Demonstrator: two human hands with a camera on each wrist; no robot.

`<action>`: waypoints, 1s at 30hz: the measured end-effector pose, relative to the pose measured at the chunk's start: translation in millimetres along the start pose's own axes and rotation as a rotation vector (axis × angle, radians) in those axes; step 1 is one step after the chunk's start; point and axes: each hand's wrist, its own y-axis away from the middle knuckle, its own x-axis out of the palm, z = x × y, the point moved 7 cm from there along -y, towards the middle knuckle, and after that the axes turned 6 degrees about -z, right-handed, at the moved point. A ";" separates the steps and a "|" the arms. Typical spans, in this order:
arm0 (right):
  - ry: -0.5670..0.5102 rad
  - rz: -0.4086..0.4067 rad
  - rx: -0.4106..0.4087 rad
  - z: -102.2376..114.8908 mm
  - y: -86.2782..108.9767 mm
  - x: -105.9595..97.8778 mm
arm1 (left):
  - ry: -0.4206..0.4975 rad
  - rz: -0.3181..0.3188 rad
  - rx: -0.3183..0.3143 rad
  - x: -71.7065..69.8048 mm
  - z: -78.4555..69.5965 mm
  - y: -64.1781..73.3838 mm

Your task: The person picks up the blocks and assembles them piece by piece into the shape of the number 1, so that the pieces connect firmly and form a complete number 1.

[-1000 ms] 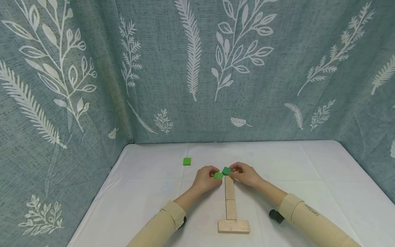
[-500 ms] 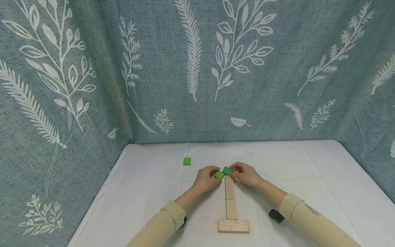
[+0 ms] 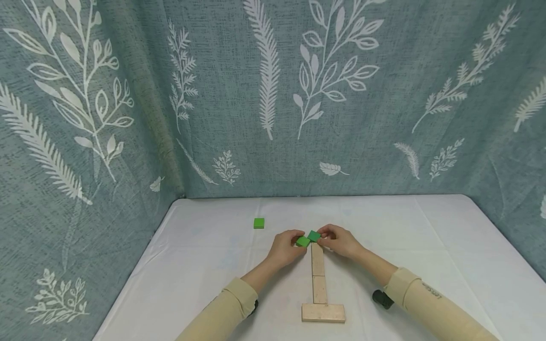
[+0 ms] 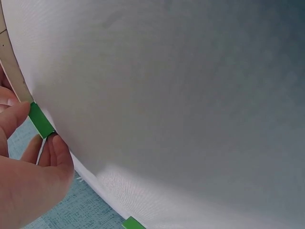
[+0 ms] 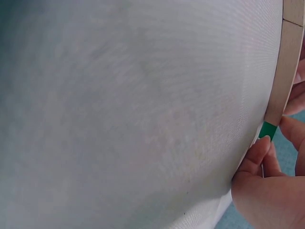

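Note:
My left hand (image 3: 285,247) pinches a light green square block (image 3: 303,241) between thumb and fingers; in the left wrist view that green block (image 4: 41,120) shows at the fingertips. Just to its right, my right hand (image 3: 340,240) pinches a darker green block (image 3: 313,236), turned cornerwise, at the far end of a column of wooden blocks (image 3: 317,259). The two green blocks sit side by side, seemingly touching. In the right wrist view the darker green block (image 5: 268,130) is partly covered by fingers. A wooden crosspiece (image 3: 323,313) lies across the column's near end.
Another light green block (image 3: 259,223) lies on the white-covered table (image 3: 204,265), farther back and left of the hands. A black object (image 3: 382,299) is partly under the right sleeve. A blue-green leaf-patterned curtain (image 3: 281,94) hangs behind and at both sides.
The light green block in my left hand has turned slightly and shifted a little right, closer to the darker block. My right hand stays in place.

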 end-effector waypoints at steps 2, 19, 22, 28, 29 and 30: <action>-0.001 0.000 0.000 -0.4 -0.1 -0.3 | -0.005 0.002 0.003 0.2 -0.5 0.2; -0.010 0.002 0.006 1.5 1.5 0.4 | 0.021 0.011 -0.039 0.0 4.3 1.3; -0.009 0.001 0.014 1.1 1.3 0.5 | 0.040 0.011 -0.059 -1.2 5.1 1.3; -0.003 -0.004 0.025 0.6 1.0 0.6 | 0.057 0.002 -0.090 -6.2 6.1 2.1; -0.002 -0.005 0.025 0.8 1.0 0.6 | 0.056 -0.004 -0.091 -7.4 6.6 2.1; 0.000 -0.005 0.024 1.2 1.2 0.7 | 0.057 -0.010 -0.097 -8.5 7.5 2.2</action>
